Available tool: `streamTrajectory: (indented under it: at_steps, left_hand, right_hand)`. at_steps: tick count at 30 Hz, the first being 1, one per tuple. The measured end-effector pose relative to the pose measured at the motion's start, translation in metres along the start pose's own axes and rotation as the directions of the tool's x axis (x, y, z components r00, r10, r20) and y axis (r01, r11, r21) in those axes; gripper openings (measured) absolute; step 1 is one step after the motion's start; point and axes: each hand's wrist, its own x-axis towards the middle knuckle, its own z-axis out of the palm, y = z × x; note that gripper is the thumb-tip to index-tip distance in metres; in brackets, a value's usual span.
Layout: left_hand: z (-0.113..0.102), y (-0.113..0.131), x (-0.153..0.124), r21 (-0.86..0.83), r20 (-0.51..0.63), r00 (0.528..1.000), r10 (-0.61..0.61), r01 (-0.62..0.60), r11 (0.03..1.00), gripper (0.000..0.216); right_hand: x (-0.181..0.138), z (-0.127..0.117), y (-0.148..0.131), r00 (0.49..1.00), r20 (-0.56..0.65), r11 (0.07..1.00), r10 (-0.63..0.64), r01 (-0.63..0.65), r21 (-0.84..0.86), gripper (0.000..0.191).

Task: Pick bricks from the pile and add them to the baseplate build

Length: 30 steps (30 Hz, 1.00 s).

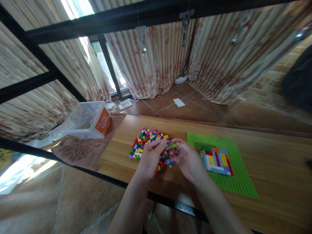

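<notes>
Above a pile of small building bricks [148, 136], my two hands nearly meet. My left hand [151, 156] is pinched around a small blue-purple brick [168, 143]. Between the fingertips of my right hand [187, 158] is a lime green brick [174, 146], close beside the other one. Whether the two bricks touch is too small to tell. To the right lies a green baseplate [240, 169]. It carries a flat rectangular patch of joined multicoloured bricks [218, 161]. My hands hide part of the pile.
A clear plastic box [80, 122] with an orange label rests beyond the wooden tabletop [275, 165] on the left, a few bricks inside. Black metal bars [122, 22] cross the upper view. Curtains [156, 61] hang behind, and papers [179, 102] lie on the tiled floor.
</notes>
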Motion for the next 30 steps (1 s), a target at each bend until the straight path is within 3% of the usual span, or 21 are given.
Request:
streamTrajectory:
  at_steps: [3, 8, 17, 25, 28, 30]
  left_hand:
    - [0.000, -0.001, 0.001, 0.048, -0.036, 0.999, 0.015, -0.013, 0.999, 0.028]
    - [0.000, 0.001, 0.000, 0.132, -0.074, 0.996, 0.048, -0.038, 0.990, 0.027]
    - [0.004, -0.006, 0.000, 0.280, -0.046, 0.984, 0.170, -0.151, 0.948, 0.018]
    - [0.001, -0.003, 0.000, 0.132, 0.031, 0.995, 0.092, -0.095, 0.987, 0.018]
    - [-0.016, 0.005, 0.004, 0.321, -0.034, 0.988, 0.153, -0.134, 0.937, 0.016]
    - [-0.030, 0.009, 0.007, 0.542, -0.128, 0.965, 0.229, -0.125, 0.831, 0.014]
  right_hand:
    - [0.000, 0.003, 0.002, 1.000, 0.001, 0.999, 0.004, -0.004, -0.050, 0.023]
    - [0.001, 0.005, 0.009, 0.987, -0.083, 0.964, -0.138, 0.114, -0.240, 0.033]
    - [0.001, -0.005, 0.011, 0.976, -0.078, 0.914, -0.201, 0.158, -0.373, 0.029]
    - [-0.001, -0.003, 0.005, 0.997, -0.068, 0.994, -0.044, 0.037, -0.107, 0.026]
    - [0.003, -0.004, 0.001, 0.989, -0.142, 0.998, 0.051, -0.046, 0.040, 0.025]
    - [0.007, -0.007, -0.002, 0.971, -0.218, 0.989, 0.092, -0.065, 0.130, 0.025]
